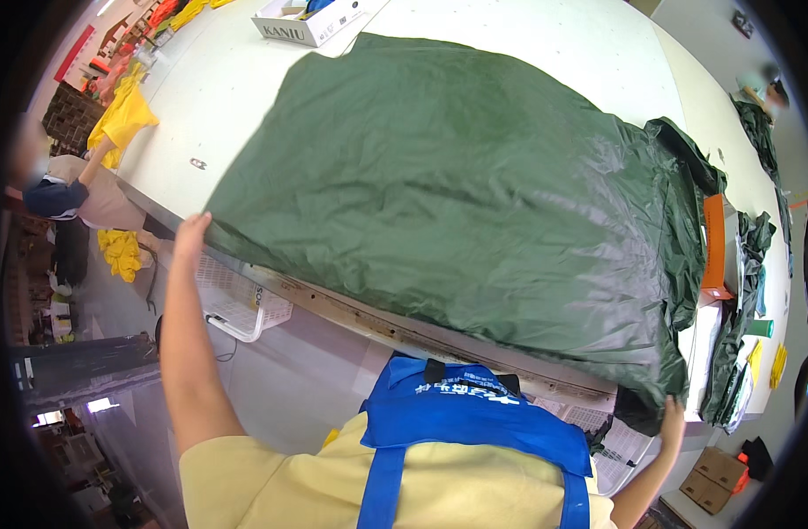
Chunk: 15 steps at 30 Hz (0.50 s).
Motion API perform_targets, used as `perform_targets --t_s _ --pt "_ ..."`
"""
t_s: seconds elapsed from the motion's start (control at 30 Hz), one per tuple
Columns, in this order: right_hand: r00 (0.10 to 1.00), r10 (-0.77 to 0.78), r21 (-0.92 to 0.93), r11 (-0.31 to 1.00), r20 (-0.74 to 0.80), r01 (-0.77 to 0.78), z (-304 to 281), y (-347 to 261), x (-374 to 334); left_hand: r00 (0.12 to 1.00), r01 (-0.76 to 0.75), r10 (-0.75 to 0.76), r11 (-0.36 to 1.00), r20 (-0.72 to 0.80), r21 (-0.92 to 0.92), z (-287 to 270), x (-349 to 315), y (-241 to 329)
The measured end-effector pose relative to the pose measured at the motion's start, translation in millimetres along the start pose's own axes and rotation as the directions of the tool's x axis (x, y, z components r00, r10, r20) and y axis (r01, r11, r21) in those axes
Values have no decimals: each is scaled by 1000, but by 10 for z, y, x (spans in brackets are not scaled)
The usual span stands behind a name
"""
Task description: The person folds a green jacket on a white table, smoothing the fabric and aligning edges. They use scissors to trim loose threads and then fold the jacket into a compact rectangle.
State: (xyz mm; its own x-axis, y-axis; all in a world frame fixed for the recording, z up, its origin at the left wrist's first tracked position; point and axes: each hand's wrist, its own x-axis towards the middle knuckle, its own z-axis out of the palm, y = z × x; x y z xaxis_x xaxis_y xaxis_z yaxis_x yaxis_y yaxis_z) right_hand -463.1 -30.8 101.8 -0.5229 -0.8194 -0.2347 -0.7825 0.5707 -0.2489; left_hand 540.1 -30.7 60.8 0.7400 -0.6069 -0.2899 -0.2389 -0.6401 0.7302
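A large dark green garment of thin, shiny fabric (439, 176) lies spread over the white table, wrinkled and bunched toward its right end. My left hand (193, 234) pinches its near left corner at the table's edge. Far to the right, my right hand (672, 421) grips the near right corner, where the cloth hangs past the edge. Both arms are stretched wide apart. The fabric's near edge runs between my hands along the table front. What kind of garment it is, I cannot make out.
On the white table (201, 115), a white carton (302, 25) stands at the back, a small clip-like item (198, 164) left. An orange-sided box (714, 242) and more dark green garments (746, 326) lie right. White baskets (245, 304) sit below. A co-worker (78, 189) handles yellow cloth (126, 115).
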Motion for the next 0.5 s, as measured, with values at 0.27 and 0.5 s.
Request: perform_targets --t_s 0.27,0.5 --pt "995 99 -535 840 -14 -91 -39 -1045 -398 864 -437 483 570 147 696 1908 -1175 252" --pt "876 -466 -101 884 -127 456 1129 -1609 816 818 -574 396 520 416 633 2852 -1323 451"
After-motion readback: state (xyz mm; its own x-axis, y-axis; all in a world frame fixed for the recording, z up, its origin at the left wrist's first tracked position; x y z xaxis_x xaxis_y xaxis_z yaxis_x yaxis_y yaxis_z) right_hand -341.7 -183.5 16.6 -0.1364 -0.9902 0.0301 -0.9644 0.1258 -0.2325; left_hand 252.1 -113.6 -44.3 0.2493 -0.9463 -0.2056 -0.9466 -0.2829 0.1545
